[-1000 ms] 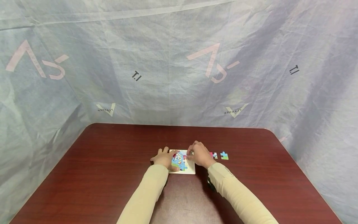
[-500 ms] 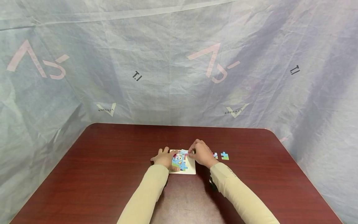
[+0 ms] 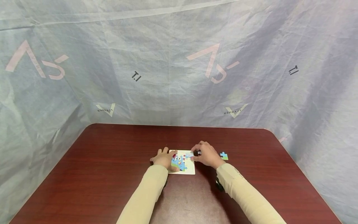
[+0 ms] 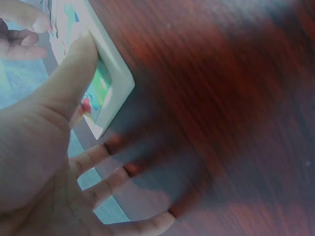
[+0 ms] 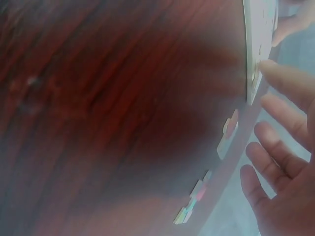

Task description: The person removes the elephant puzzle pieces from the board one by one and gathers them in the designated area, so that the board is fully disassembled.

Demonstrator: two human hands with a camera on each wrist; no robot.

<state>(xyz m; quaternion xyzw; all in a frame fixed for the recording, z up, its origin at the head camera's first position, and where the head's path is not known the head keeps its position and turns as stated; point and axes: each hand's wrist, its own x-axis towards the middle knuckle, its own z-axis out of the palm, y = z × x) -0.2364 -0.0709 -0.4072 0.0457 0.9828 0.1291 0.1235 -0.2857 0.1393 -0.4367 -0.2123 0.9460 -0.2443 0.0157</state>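
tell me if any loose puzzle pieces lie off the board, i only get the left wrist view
Observer: Yes, the head view shows a blue-and-green piece on the table, to the right of the puzzle board.
Operator: is that the only one out there
Observer: No, the right wrist view shows another loose piece, nearer the board.
Operator: ok and which corner of the board has no pieces on it
Observer: In the head view, the near right corner is bare white.

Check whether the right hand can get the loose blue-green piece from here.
Likely yes: the blue-green piece lies uncovered on the table, right of the right hand, and the head view shows nothing blocking the way.
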